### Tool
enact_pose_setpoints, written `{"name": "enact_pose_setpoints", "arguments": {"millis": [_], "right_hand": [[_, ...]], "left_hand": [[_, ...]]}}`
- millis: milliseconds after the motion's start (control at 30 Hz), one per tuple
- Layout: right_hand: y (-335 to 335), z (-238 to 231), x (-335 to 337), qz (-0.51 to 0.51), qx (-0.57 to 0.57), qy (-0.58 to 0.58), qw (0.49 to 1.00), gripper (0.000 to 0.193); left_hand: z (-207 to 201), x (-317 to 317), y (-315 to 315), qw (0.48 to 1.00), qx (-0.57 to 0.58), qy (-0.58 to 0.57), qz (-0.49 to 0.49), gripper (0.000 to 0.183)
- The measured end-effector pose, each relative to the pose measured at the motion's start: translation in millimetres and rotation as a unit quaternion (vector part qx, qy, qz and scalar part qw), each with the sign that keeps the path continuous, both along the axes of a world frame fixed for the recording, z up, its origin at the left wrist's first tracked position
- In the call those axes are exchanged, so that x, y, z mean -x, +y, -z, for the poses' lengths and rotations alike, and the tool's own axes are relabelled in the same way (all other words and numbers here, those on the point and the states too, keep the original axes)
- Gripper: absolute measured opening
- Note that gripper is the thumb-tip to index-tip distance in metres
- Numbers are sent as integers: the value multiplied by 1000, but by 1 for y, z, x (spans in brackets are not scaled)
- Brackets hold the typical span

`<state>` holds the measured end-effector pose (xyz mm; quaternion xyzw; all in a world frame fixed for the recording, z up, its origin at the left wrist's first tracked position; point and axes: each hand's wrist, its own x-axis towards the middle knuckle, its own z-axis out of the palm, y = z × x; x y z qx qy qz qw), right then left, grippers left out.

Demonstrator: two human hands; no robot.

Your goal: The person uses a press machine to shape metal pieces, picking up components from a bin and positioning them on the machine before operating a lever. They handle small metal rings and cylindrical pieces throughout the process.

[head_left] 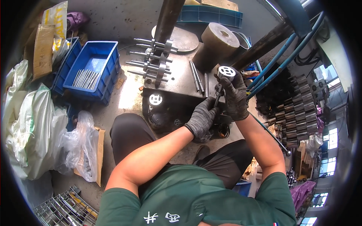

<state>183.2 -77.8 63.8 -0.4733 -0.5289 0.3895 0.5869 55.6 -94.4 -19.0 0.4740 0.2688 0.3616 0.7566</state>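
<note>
Both my hands wear dark grey knit gloves and meet above the front right of the metal workbench. My right hand is closed round a silvery round metal part with slots in its face. My left hand, lower and to the left, is closed on a dark rod that reaches up toward the round part. Whether the rod is joined to that part is hidden by my fingers. Left of my hands, several rods with round metal discs lie across the bench. Loose metal rods lie nearer my hands.
A thick metal cylinder stands at the back of the bench, beside an upright post. Blue bins holding thin rods sit at left. Stacked metal cylinders and blue hoses are at right. Another slotted disc shows at the bench's front.
</note>
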Motion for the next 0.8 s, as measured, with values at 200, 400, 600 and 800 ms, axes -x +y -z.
{"name": "enact_pose_setpoints", "arguments": {"millis": [200,400,600,800], "right_hand": [[62,-47,-26,24,-170,-160,972,58],[145,-102,-81,102,-101,-460,876,77],[189,-112,-69,96,-18,-554,826,81],[192,-110,-66,76,-5,-551,831,69]], "left_hand": [[28,-14,-20,990,127,-3,57,8],[48,-25,-49,967,234,18,95,17],[74,-27,-45,946,301,16,115,18],[70,-21,-34,924,371,-3,94,22]]}}
